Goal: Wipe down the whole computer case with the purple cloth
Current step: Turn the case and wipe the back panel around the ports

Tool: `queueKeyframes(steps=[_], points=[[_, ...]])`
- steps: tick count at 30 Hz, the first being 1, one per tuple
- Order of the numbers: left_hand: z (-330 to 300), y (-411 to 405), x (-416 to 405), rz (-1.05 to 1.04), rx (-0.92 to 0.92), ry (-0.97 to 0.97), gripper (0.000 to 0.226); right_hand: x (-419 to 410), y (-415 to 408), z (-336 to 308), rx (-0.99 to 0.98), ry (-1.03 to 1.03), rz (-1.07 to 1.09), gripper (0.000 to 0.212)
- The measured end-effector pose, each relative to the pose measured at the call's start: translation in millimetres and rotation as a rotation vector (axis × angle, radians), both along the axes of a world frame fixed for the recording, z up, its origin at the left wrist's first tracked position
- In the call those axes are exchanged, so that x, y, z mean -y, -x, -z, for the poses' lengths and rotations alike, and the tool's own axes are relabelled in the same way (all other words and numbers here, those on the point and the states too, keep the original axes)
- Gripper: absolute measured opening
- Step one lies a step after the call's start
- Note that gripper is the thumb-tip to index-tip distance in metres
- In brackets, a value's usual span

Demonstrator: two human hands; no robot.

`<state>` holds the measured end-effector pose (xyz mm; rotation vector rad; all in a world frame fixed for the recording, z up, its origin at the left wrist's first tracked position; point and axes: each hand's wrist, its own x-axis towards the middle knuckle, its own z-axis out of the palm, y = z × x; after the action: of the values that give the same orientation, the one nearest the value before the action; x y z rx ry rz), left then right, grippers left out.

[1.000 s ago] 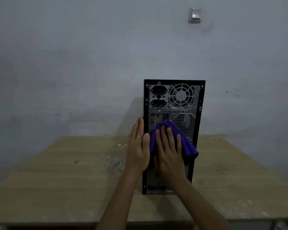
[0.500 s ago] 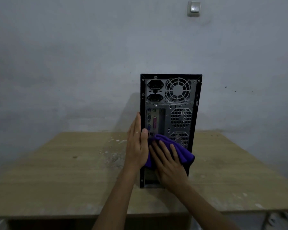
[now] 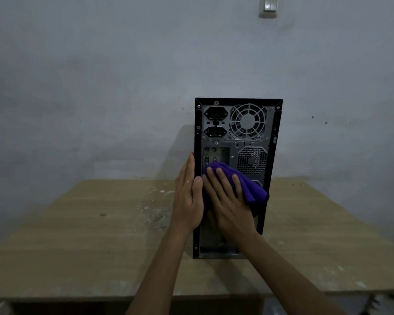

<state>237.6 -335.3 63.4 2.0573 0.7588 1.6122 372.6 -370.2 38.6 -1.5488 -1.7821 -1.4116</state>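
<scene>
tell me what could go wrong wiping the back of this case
The cloth is pressed by the right hand over the rear ports; it might snag on connectors or vent edges. The case stands upright, steadied only by the left hand flat on its side, so a hard push could tip it.

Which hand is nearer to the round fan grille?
Right. The right hand presses the purple cloth below the fan grille; the left hand rests against the case's left edge, farther away.
</scene>
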Motion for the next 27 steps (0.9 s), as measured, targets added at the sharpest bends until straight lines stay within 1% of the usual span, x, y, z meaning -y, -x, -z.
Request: queueKeyframes(steps=[4, 8, 10, 14, 16, 19, 23, 25, 27], points=[[1.4, -1.6, -1.8, 0.011, 0.025, -0.029, 0.054, -4.5, 4.1, -17.2, -0.042, -0.053, -0.009, 0.083], [2.6, -3.0, -1.6, 0.011, 0.04, -0.031, 0.054, -5.2, 5.9, -6.3, -0.035, -0.051, -0.007, 0.075], [1.3, -1.6, -0.3, 0.002, 0.026, -0.022, 0.055, -4.1, 1.2, 5.7, -0.009, -0.022, -0.013, 0.071], [0.3, 5.3, -0.9, -0.018, -0.021, -0.02, 0.057, 4.5, -15.8, 34.7, 0.119, 0.066, -0.025, 0.071], [0.0, 6.7, -0.7, -0.022, -0.035, -0.015, 0.058, 7.5, -20.8, 36.4, 0.135, 0.1, -0.016, 0.072], [-1.5, 6.9, 1.9, -0.012, -0.037, 0.001, 0.06, 10.0, -19.2, 23.3, 0.117, 0.103, -0.009, 0.074], [-1.5, 7.2, 0.3, 0.004, -0.039, 0.0, 0.06, 1.6, -5.5, -20.0, 0.025, 0.005, -0.017, 0.071], [-0.8, 7.6, 0.2, 0.009, -0.03, 0.0, 0.06, -4.1, -1.0, -39.8, 0.029, -0.018, -0.024, 0.07], [-0.4, 7.3, 0.4, 0.02, -0.018, 0.009, 0.059, -4.2, -1.2, -44.8, 0.051, -0.01, -0.03, 0.07]])
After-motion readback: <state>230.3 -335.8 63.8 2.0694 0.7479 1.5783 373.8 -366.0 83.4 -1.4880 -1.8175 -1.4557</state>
